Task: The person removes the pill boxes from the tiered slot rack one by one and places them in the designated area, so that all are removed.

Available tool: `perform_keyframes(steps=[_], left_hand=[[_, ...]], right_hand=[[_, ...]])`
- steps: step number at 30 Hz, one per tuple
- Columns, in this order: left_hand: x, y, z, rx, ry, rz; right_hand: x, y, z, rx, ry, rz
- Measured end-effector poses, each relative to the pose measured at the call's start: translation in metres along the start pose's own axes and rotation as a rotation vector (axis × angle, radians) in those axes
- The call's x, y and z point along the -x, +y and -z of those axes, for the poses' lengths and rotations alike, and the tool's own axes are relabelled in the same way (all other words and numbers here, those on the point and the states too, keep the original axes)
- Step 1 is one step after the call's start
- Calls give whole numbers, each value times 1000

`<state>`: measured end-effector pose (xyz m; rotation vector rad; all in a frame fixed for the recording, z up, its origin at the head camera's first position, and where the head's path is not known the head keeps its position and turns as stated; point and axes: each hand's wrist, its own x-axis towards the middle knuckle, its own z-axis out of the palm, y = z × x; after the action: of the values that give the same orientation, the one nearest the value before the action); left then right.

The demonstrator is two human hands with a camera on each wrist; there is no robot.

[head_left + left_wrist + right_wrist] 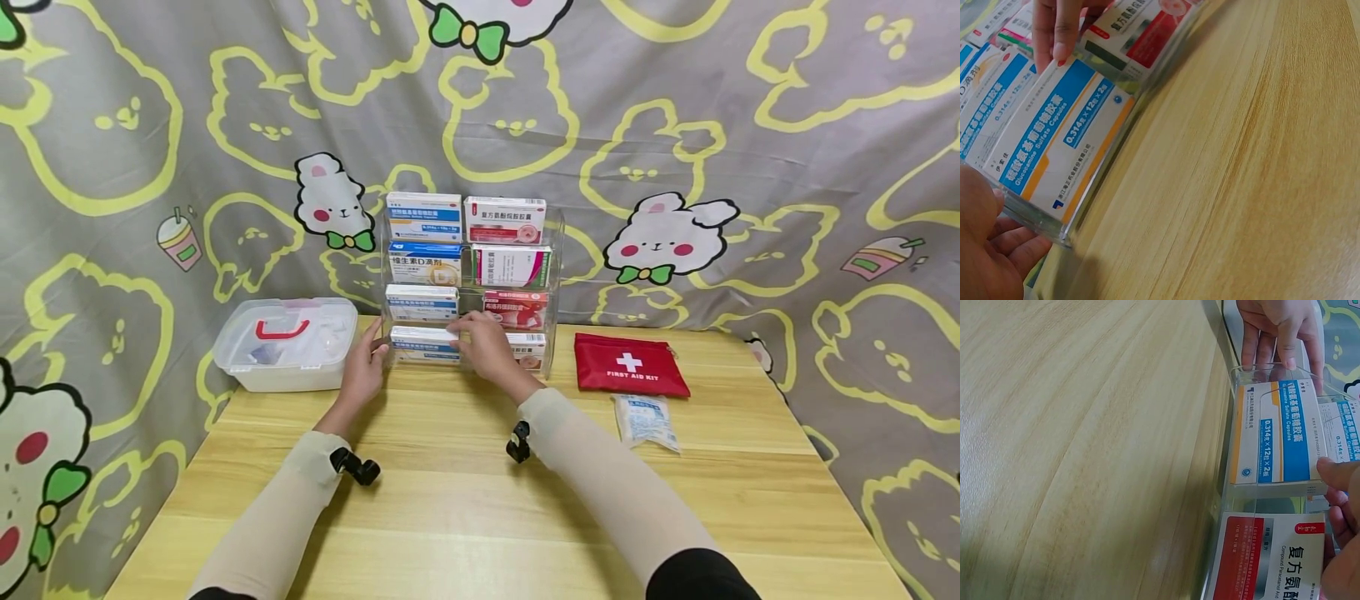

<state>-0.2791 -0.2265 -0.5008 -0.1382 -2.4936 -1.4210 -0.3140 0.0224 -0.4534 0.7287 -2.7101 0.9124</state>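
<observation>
A clear plastic display rack (556, 292) stands on the table, holding medicine boxes in two columns. My left hand (365, 367) grips the rack's lower left side; in the right wrist view its thumb is at the edge, its fingers along the outer side. A white-and-blue glucosamine capsule box (1063, 134) sits in the bottom left slot. My right hand (489, 348) pinches that box at its upper right corner, thumb (1330, 472) on the front, other fingers partly hidden behind. Beside it, a red-and-white capsule box (1272, 556) fills the bottom right slot, partly covered by my right hand in the head view.
Left of the rack is a translucent plastic case (288, 379) with a red handle. To the right lie a red first aid pouch (630, 367) and a small clear packet (647, 422). A patterned curtain (517, 142) hangs right behind the table (450, 517).
</observation>
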Motion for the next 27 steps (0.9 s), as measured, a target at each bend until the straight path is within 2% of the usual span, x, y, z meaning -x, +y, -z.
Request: perform_keyframes(steps=[12, 27], left_hand=[[0, -2, -1, 9, 2, 3], [1, 2, -1, 0, -1, 3]], right_hand=[[-1, 0, 0, 54, -24, 2], [0, -1, -2, -48, 35, -50]])
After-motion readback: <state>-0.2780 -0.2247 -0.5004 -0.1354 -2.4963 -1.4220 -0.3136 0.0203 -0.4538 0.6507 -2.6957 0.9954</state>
